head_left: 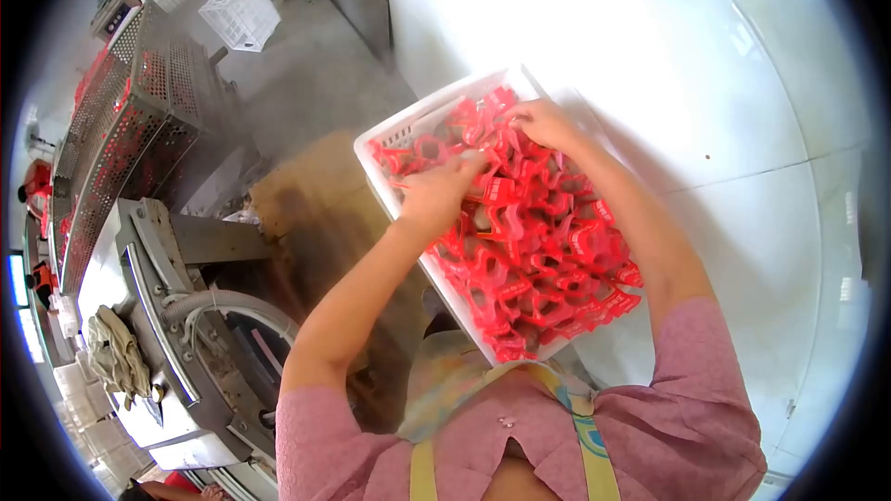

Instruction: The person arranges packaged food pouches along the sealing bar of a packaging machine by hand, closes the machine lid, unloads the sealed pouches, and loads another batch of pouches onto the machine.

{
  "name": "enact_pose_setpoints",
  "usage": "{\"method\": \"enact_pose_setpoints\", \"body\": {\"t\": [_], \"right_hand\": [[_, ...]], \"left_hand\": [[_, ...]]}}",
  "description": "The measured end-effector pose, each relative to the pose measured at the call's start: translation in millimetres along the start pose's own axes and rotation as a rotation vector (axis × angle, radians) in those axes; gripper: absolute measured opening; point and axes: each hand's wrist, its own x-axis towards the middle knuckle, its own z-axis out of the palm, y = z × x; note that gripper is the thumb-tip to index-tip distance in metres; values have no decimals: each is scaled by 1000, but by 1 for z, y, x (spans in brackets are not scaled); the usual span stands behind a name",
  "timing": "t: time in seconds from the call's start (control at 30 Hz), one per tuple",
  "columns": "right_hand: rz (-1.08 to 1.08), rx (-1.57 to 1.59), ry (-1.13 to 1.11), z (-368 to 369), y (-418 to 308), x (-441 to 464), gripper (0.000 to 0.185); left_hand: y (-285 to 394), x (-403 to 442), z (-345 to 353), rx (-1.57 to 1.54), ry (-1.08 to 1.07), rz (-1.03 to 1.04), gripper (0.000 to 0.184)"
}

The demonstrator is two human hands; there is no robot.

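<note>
A white plastic crate [371,176] is heaped with small shiny red packets [557,250], several of them with dark or clear patches. My left hand [438,190] lies over the packets near the crate's far left part, thumb and fingers spread apart; some fingertips are hidden among the red wrappers. Closer to the far right corner, my right hand [543,122] has its fingers bent and closed on a red packet [501,107] at the top of the heap.
A white surface [650,56] stretches along the right. To the left stands a metal machine [167,315] with hoses and a perforated metal chute [139,121] containing red packets. Brown cardboard [316,186] lies below. Farther back is another white crate [239,14]. Part of another person [176,490] shows at lower left.
</note>
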Motion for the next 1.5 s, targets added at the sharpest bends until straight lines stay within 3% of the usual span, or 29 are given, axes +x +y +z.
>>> {"method": "enact_pose_setpoints", "body": {"t": [0.07,0.17,0.27,0.37,0.47,0.57,0.67,0.77,0.97,1.07,1.17,1.27,1.5], "right_hand": [[5,102,22,1,8,-6,23],[-38,183,-42,5,22,-5,30],[-27,498,-100,4,16,-18,40],[-165,9,-2,-2,-19,-39,51],[-35,-11,-201,-14,-50,-33,44],[-201,-62,-161,-1,-5,4,31],[-387,-187,150,1,20,17,19],[-95,58,128,-16,3,2,18],[-81,113,175,-41,-16,-33,22],[-332,-85,430,-43,-33,-52,22],[-238,-399,442,-43,-41,-60,21],[-135,-471,251,-50,-35,-65,22],[-264,-377,1,-50,11,-75,31]], "left_hand": [[-10,-3,7,-135,134,-36,48],[-17,-9,-3,-178,135,-73,45],[-19,-7,0,-212,182,11,45],[-18,-2,3,-305,163,-15,39],[-14,6,3,-236,89,76,33],[-12,7,6,-366,141,-119,31],[-26,6,12,-447,382,-124,26],[-19,0,-10,-562,419,-243,20],[9,-18,-61,-645,580,-243,14],[18,-28,-67,-642,636,-265,13],[27,-38,-68,-633,670,-255,12],[37,-54,-65,-659,680,-270,12],[75,-95,-68,-559,693,-336,14]]}}
